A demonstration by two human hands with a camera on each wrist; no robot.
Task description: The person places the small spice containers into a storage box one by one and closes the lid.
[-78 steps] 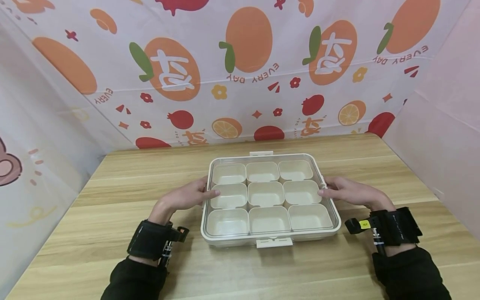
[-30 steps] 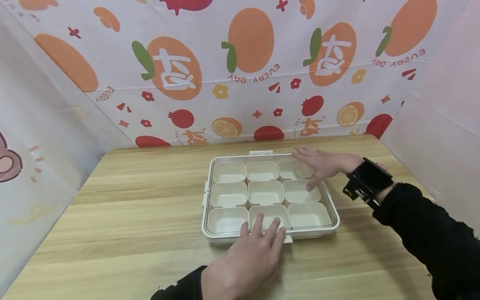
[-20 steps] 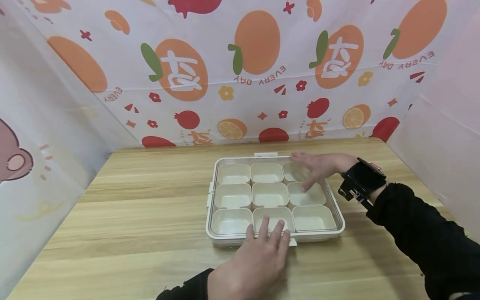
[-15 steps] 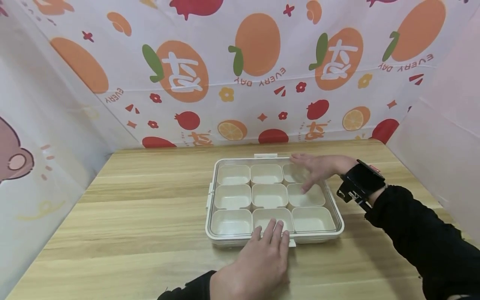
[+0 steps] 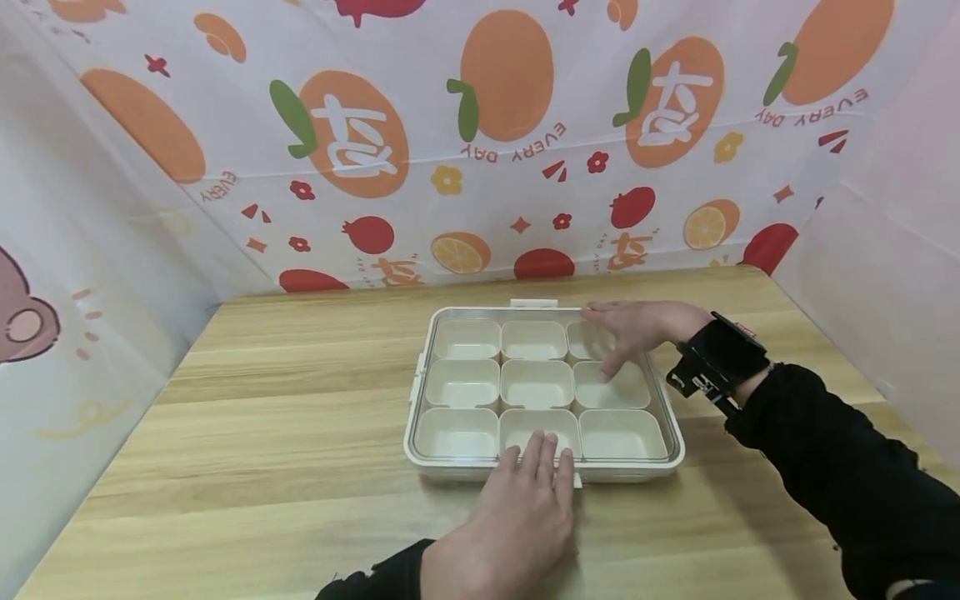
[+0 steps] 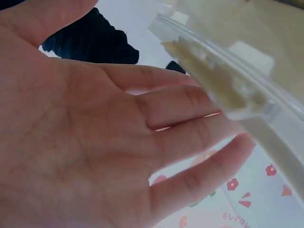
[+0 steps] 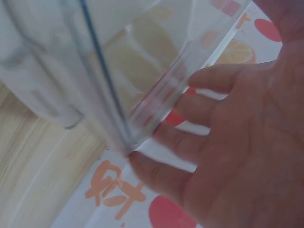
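A cream storage box [image 5: 630, 472] with a clear lid lies flat on the table; several small square cups [image 5: 536, 385] show through the lid. At its front edge, my left hand [image 5: 517, 521] has straight fingers, their tips over the rim by the front latch [image 5: 577, 482], which they partly hide. My right hand [image 5: 637, 325] spreads its fingers over the back right corner, thumb above the lid. In the left wrist view, the fingers of the left hand [image 6: 109, 133] reach the box's edge. The right wrist view shows fingertips of the right hand [image 7: 232, 128] touching the clear lid's [image 7: 156, 47] edge.
The wooden table [image 5: 285, 417] extends to both sides of the box. Behind it hangs a fruit-patterned cloth [image 5: 420, 150], with pale cloth at left and right. More latches sit at the box's back [image 5: 533, 304] and left side [image 5: 417, 375].
Both hands have left the box's left and right sides. The left moved to the front edge, the right to the back right corner. Over the last half second they hardly moved.
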